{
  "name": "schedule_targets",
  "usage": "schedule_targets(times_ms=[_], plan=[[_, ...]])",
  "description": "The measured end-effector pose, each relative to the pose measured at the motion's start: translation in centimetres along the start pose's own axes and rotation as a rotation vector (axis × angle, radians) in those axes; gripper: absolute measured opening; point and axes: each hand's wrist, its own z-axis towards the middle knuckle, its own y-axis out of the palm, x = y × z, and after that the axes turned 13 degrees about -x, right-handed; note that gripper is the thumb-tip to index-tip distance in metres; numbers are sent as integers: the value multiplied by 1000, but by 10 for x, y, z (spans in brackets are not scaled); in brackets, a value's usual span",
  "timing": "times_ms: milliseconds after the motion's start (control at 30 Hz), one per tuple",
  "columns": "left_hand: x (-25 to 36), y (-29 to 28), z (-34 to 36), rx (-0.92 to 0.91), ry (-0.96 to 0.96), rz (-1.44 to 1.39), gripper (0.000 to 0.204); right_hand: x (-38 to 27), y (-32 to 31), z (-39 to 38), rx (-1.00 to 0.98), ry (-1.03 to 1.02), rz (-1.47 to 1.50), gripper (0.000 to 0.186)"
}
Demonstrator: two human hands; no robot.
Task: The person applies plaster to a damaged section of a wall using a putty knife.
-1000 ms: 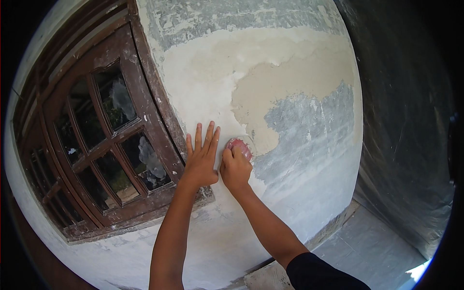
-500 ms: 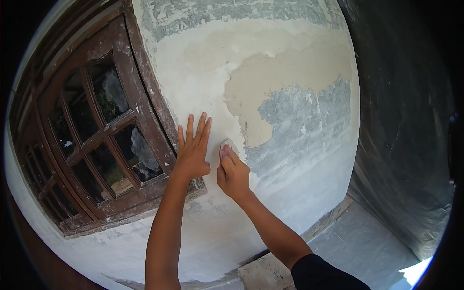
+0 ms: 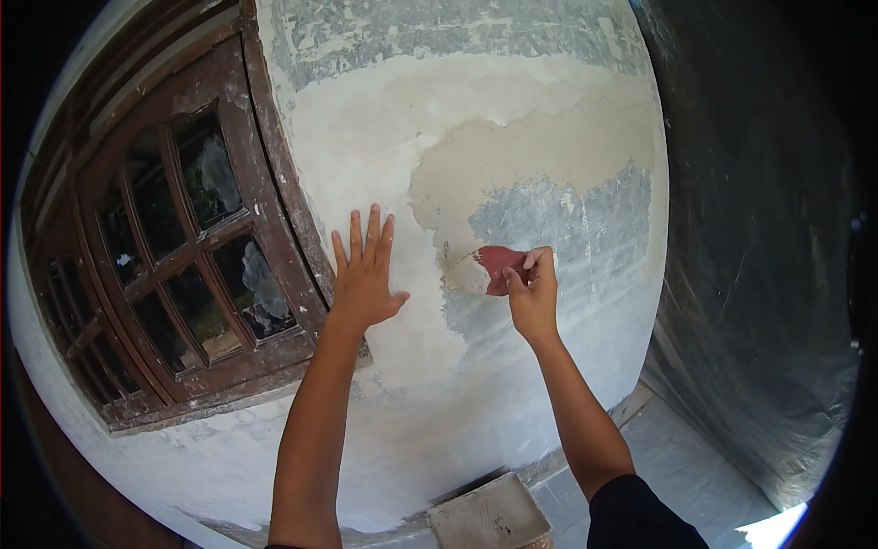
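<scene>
My left hand (image 3: 366,279) lies flat on the wall with its fingers spread, just right of the window frame. In my right hand (image 3: 536,291) I grip a red putty scraper (image 3: 499,265) between thumb and fingers. Its left end is smeared with pale putty and lies over the edge of the putty patch. Around it the wall (image 3: 393,352) shows whitish filler, a wide beige putty patch (image 3: 530,142) and, to the right, bare grey plaster (image 3: 585,224).
To the left is a brown wooden window (image 3: 197,247) with small glass panes. A dark plastic sheet (image 3: 741,238) hangs at the right. On the floor below, a putty-stained tray (image 3: 489,517) stands near grey floor sheeting (image 3: 668,467).
My right hand has moved right, and the scraper has turned so its red face shows. My left hand stays spread on the wall. The view has shifted slightly, showing more of the tray.
</scene>
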Motion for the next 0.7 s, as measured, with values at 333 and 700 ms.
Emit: schedule_targets(times_ms=[333, 700], plan=[[11, -2, 9, -209, -141, 108, 133, 14, 33, 32, -40, -8, -150, 28], [16, -2, 12, -223, -169, 98, 135, 34, 30, 31, -13, -44, -340, 26]])
